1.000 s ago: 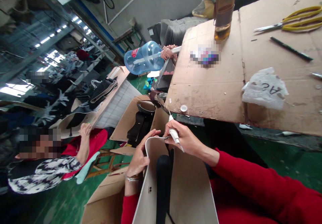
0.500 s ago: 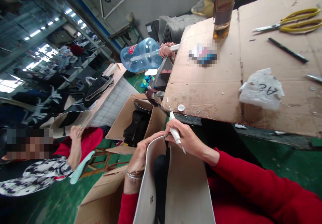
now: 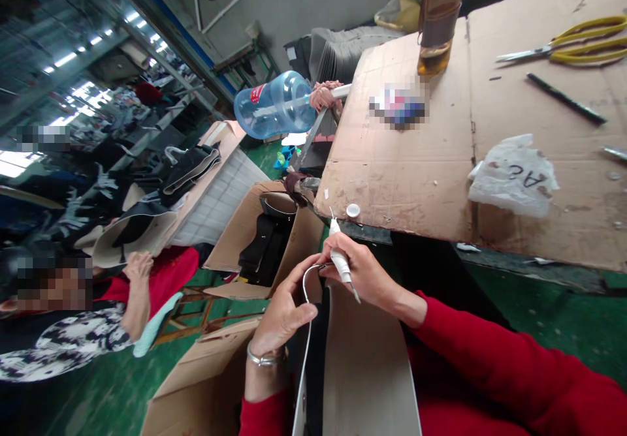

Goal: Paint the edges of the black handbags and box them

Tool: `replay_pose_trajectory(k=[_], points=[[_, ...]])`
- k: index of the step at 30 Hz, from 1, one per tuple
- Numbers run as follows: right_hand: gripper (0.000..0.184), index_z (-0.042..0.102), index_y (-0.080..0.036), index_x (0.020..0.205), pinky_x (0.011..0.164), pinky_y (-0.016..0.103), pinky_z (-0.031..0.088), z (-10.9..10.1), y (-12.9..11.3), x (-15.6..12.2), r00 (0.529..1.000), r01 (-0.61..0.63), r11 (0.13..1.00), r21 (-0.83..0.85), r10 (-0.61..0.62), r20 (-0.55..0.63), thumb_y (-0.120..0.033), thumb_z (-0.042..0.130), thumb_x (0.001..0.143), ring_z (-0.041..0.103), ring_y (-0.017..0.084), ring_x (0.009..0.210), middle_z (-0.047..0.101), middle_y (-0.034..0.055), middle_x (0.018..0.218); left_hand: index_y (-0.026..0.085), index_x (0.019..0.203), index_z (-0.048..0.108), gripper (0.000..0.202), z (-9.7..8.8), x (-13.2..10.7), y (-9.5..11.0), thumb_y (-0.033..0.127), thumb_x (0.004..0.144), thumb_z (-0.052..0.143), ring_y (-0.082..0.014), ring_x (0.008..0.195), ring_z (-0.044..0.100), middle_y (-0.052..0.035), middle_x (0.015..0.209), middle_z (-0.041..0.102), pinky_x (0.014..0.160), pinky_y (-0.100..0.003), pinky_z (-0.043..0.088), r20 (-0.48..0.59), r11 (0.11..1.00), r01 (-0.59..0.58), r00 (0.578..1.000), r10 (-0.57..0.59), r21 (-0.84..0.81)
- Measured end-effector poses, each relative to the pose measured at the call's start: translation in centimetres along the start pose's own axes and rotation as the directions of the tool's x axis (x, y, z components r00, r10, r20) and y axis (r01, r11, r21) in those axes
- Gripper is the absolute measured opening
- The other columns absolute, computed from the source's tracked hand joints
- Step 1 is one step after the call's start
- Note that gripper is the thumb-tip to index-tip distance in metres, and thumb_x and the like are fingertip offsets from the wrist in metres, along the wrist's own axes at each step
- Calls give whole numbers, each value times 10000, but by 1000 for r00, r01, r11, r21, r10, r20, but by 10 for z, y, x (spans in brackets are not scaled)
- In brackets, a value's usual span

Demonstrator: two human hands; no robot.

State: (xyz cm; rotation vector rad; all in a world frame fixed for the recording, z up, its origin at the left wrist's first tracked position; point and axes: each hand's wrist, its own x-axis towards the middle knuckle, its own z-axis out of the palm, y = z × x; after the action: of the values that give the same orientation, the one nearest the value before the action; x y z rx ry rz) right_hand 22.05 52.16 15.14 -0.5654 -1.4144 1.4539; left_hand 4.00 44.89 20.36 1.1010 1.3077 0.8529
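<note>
Fingers (image 3: 296,282) of our left hand (image 3: 284,315) pinch the curved top edge of the pale grey bag panel (image 3: 372,364), which stands upright before us. Our right hand (image 3: 367,273) grips a white pen-shaped tool (image 3: 339,261) at that edge, just below the table (image 3: 392,181).
</note>
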Motion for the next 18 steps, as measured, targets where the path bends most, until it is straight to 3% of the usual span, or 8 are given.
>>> replay_pose_trajectory(k=[4,7,12,16,18], points=[[190,569,-199,930,593,219,376,2,-2,-2,1000,-17,1000,-4,17,3,-182,750,875,489,110,651,583,-36,819,192,1255,747,588,5,9,-5,392,726,908,-317,1163,686,-97,1240,767,1033,-364,489,-150,987,93,986,-73,132],[160,575,-198,929,588,216,386,1,-2,-4,1000,-17,1000,-13,17,13,-201,733,906,497,108,643,574,-34,810,168,1038,822,361,9,14,-11,373,748,885,-269,980,727,-75,1033,816,900,-320,522,-220,985,107,973,-75,138],[103,574,-204,972,615,216,429,-5,-3,-5,998,56,997,-62,-55,21,-204,677,962,556,116,674,605,-12,845,192,997,846,273,18,16,-14,342,768,855,-258,970,731,-67,1017,826,892,-317,525,-302,990,81,952,-44,112],[125,601,-213,1134,750,256,506,-15,-6,-7,978,201,958,-206,-185,93,-187,604,1012,666,158,838,687,48,1007,195,935,855,209,25,17,-13,338,783,834,-264,975,735,-73,979,827,908,-326,528,-330,995,49,944,-19,83],[185,612,-231,1217,826,285,534,-23,-7,-7,972,234,940,-248,-229,50,-213,592,1034,701,182,924,717,61,1057,203,918,855,196,26,18,-15,349,789,830,-251,956,732,-67,961,825,902,-316,527,-356,998,39,934,-16,57]])
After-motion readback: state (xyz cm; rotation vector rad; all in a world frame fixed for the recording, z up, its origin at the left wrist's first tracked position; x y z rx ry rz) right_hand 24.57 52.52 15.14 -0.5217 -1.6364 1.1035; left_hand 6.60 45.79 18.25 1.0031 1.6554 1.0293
